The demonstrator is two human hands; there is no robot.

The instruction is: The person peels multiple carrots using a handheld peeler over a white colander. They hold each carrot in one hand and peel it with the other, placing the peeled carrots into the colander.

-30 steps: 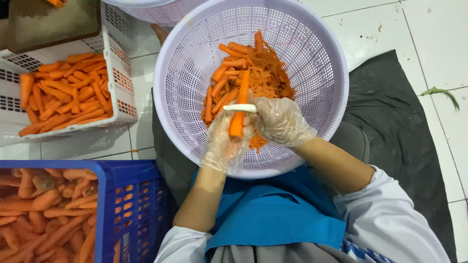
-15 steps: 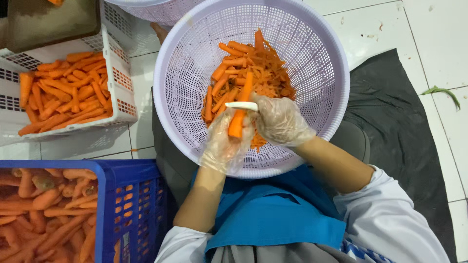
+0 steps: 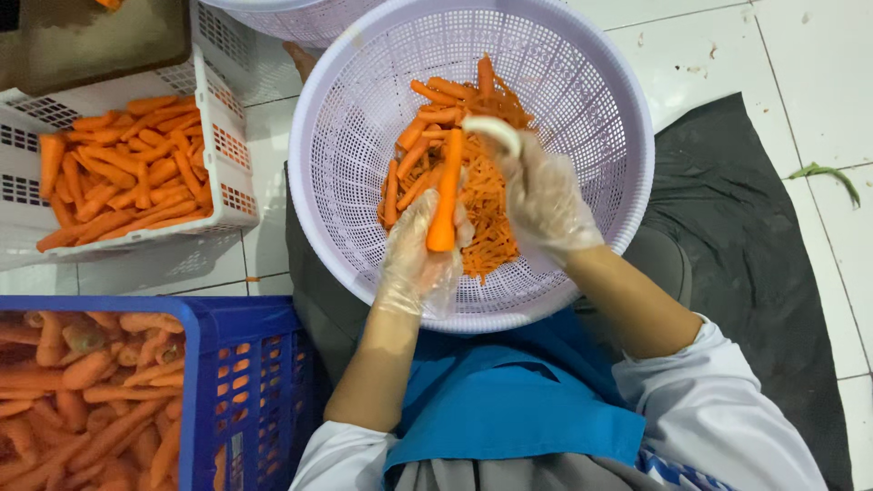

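My left hand (image 3: 418,257), in a clear plastic glove, grips a long orange carrot (image 3: 446,186) by its thick end, over a round lilac basket (image 3: 355,164). My right hand (image 3: 544,198), also gloved, holds a white peeler (image 3: 496,130) against the carrot's far tip. Below the hands, peeled carrots and a heap of orange peelings (image 3: 486,218) lie in the basket. The basket rests on my lap, above a blue apron (image 3: 509,400).
A white slotted crate (image 3: 227,155) of peeled carrots stands at the left. A blue crate (image 3: 245,391) of unpeeled carrots sits at the lower left. A second lilac basket (image 3: 291,18) shows at the top. A black mat (image 3: 755,245) covers white floor tiles on the right.
My right hand has slid the peeler up along the carrot, from near its middle to its far tip. My left hand keeps its hold on the carrot.
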